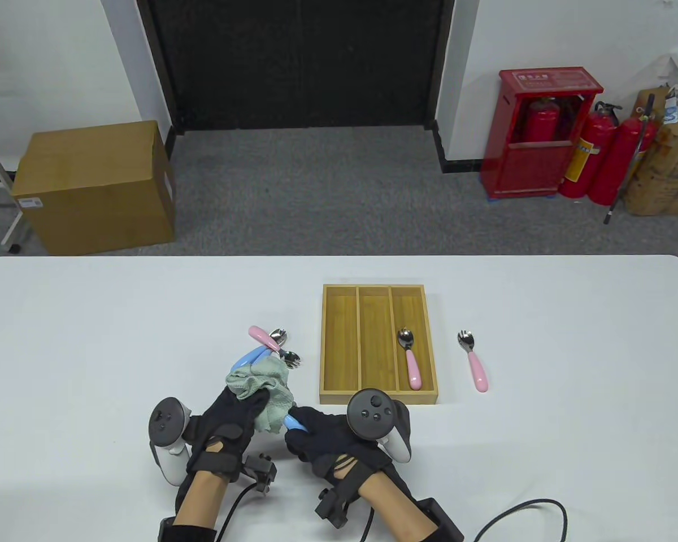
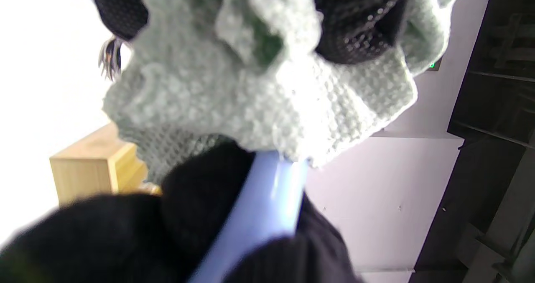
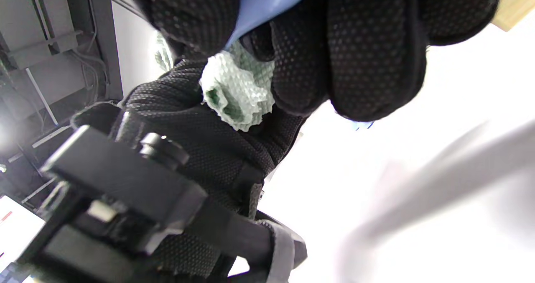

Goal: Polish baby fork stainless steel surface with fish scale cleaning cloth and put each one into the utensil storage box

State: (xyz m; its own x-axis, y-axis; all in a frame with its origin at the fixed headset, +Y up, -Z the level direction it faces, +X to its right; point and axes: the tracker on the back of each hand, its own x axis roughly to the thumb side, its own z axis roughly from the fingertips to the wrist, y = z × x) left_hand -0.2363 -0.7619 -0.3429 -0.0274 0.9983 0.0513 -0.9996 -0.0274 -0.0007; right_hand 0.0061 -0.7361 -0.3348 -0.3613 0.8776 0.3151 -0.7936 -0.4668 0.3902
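Observation:
My left hand [image 1: 243, 415] grips the pale green fish scale cloth [image 1: 263, 392], bunched around the steel head of a blue-handled baby fork [image 1: 292, 422]. My right hand [image 1: 316, 437] grips that fork's blue handle [image 2: 267, 203], just right of the cloth [image 2: 267, 86]. The fork's head is hidden inside the cloth [image 3: 236, 93]. The bamboo utensil box [image 1: 378, 345] stands beyond my right hand, with one pink-handled fork [image 1: 410, 360] in its right compartment. Another pink-handled fork [image 1: 473, 361] lies right of the box. A pink fork [image 1: 266, 337] and a blue fork [image 1: 260, 355] lie left of it.
The white table [image 1: 90, 339] runs to both sides. Cables trail from my wrists at the near edge [image 1: 520, 508]. Beyond the table stand a cardboard box [image 1: 96, 186] and red fire extinguishers [image 1: 599, 152] on the floor.

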